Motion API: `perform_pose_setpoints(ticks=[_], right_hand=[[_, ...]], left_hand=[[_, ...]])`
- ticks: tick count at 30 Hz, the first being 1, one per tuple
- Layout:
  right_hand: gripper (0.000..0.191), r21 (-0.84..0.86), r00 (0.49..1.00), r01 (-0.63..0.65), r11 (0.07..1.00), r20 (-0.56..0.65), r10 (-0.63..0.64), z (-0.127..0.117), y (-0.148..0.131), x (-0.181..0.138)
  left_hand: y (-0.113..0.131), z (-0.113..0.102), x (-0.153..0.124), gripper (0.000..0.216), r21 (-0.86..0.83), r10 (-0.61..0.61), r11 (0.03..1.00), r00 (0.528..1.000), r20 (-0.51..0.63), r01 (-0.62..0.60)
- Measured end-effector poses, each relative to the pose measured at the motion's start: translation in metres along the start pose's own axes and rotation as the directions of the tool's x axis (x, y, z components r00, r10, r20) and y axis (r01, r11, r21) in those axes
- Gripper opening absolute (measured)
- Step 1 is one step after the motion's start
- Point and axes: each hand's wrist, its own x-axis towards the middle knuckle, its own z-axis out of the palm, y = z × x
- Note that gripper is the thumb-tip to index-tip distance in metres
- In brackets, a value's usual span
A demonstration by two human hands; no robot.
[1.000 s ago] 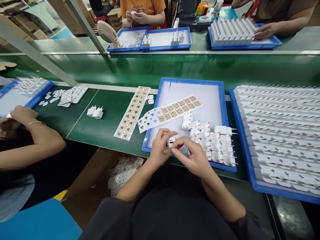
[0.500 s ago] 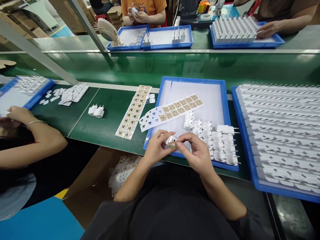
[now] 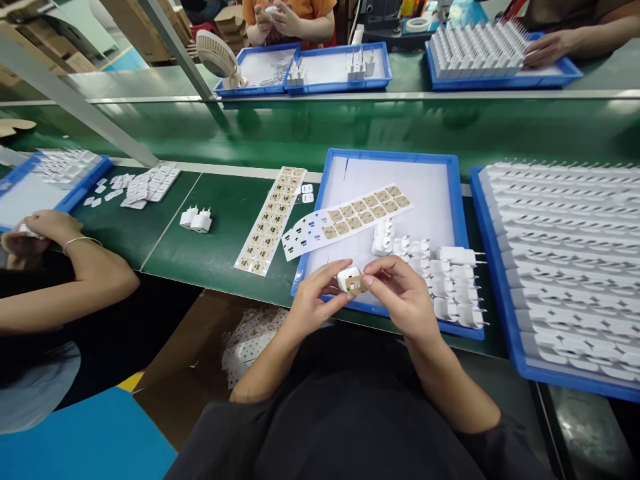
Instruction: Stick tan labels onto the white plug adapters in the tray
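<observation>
My left hand (image 3: 319, 295) is closed around a white plug charger (image 3: 346, 275), its face with dark ports turned up. Between the thumb and fingertips of my right hand (image 3: 400, 297) is a small tan sticker (image 3: 356, 285) with cut-outs, held against or just over the near side of the charger's face; whether it touches cannot be told. Behind my hands a sticker sheet (image 3: 367, 210) lies partly across a blue tray (image 3: 390, 167) lined in white. Rows of white chargers (image 3: 445, 287) with pins stand in the tray's near right part.
A second sticker sheet (image 3: 271, 220) lies left of the tray. Two chargers (image 3: 196, 219) stand further left. A full tray of chargers (image 3: 575, 267) is at the right. A co-worker's arm (image 3: 75, 287) is at the left; other people sit across the bench behind trays and a fan (image 3: 219, 57).
The sticker in my right hand has shifted slightly right and shows more of its cut-outs. My right hand has drawn a little away from my left, and the view has shifted slightly.
</observation>
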Motion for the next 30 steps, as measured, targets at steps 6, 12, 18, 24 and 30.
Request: perform_pose_setpoints(ticks=[6,12,18,24,30], right_hand=[[0.004,-0.049,1.000,0.010,0.999,-0.001,-0.010,0.001,0.000,0.000],[0.004,-0.035,1.000,-0.011,0.999,0.005,0.011,0.002,-0.004,0.000],[0.005,-0.027,1.000,-0.025,0.999,0.013,0.025,0.002,-0.005,-0.001],[0.004,-0.040,0.999,-0.038,0.998,0.005,0.038,0.002,-0.004,-0.001],[0.003,-0.080,1.000,-0.018,0.997,-0.013,0.017,0.005,-0.004,-0.001]], left_hand=[[0.009,-0.001,0.003,0.048,0.120,0.122,0.985,0.993,-0.007,-0.120],[0.012,-0.003,0.003,0.047,0.144,0.119,0.982,0.993,0.017,-0.120],[0.014,-0.005,0.003,0.045,0.141,0.106,0.984,0.994,0.025,-0.108],[0.014,-0.005,0.003,0.045,0.157,0.111,0.981,0.993,0.029,-0.114],[0.013,-0.005,0.003,0.046,0.181,0.130,0.975,0.991,0.020,-0.131]])
